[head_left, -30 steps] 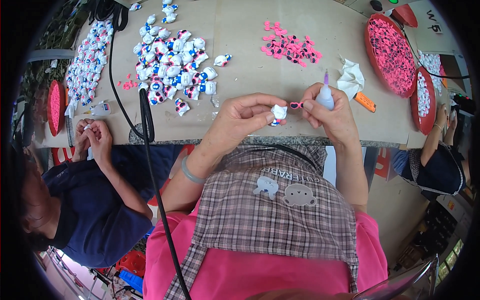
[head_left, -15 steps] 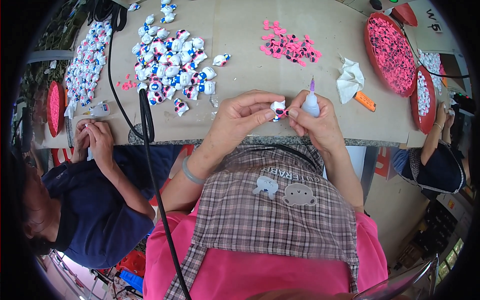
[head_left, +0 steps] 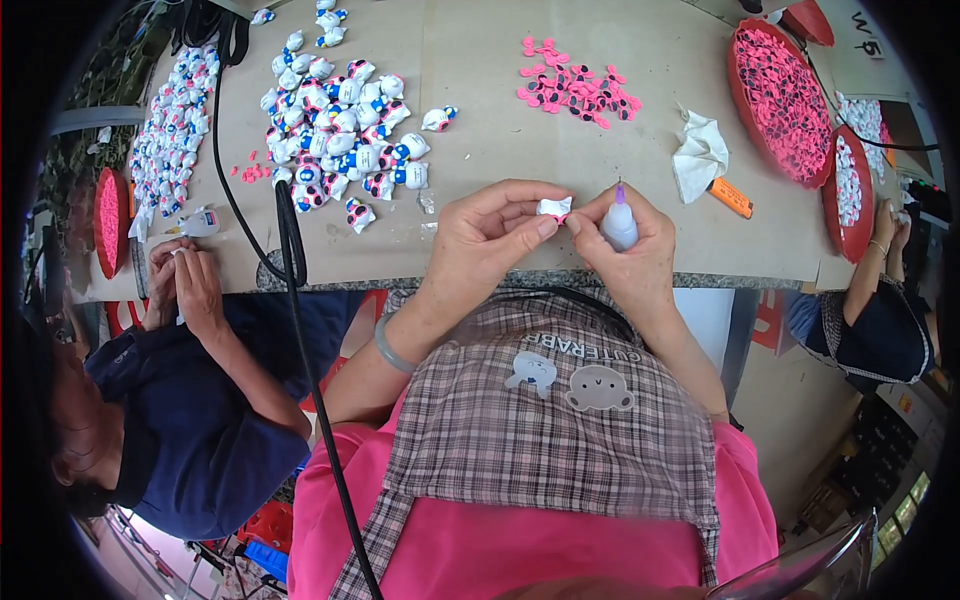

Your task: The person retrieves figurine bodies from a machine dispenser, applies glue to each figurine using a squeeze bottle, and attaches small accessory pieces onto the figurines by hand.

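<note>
I had the figure in view just above the near edge of the desk, roughly midway between left and right. It looked small, white and slightly shiny, with a peaked corner at each side of its top. A strip of pink showed along its near side; I could not make out more there, since fingers covered most of the lower part.

The left hand had its grip closed on the figure, pinching it between thumb and fingers. The right hand kept a pale, translucent bottle in its grip, purple nozzle toward the far side, while its thumb and forefinger reached left to the pink edge. I could not tell whether they pinched anything.

To the far left I saw a pile of figures, white with blue and pink. Pink glasses with dark lenses lay farther off, near a white cloth on the right.
</note>
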`<action>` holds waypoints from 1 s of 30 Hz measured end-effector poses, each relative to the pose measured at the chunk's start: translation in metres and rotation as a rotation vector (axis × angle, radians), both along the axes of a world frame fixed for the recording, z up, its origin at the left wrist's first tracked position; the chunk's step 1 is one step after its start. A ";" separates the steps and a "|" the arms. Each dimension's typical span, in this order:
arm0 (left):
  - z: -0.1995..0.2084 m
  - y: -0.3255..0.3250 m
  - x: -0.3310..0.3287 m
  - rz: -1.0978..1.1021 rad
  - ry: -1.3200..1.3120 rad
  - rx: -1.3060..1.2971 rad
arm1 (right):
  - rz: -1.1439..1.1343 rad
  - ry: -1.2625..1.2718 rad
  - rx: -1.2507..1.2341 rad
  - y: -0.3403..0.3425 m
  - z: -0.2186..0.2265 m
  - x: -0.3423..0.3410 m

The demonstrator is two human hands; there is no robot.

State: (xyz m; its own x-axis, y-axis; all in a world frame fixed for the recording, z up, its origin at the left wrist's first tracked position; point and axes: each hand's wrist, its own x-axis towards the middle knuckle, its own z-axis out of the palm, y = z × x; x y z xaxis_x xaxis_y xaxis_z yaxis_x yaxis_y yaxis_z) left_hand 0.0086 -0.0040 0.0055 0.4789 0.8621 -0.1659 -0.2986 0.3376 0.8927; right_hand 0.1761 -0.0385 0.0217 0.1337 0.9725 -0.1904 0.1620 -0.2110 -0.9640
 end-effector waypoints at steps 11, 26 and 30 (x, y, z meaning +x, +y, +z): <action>-0.009 -0.005 -0.001 0.038 -0.073 0.057 | 0.021 0.020 0.053 0.001 -0.013 -0.003; -0.019 -0.005 -0.002 0.030 -0.318 0.076 | 0.099 0.094 0.339 0.001 -0.017 -0.003; -0.017 -0.008 0.001 0.055 -0.218 0.191 | 0.111 -0.103 0.492 0.000 -0.020 0.001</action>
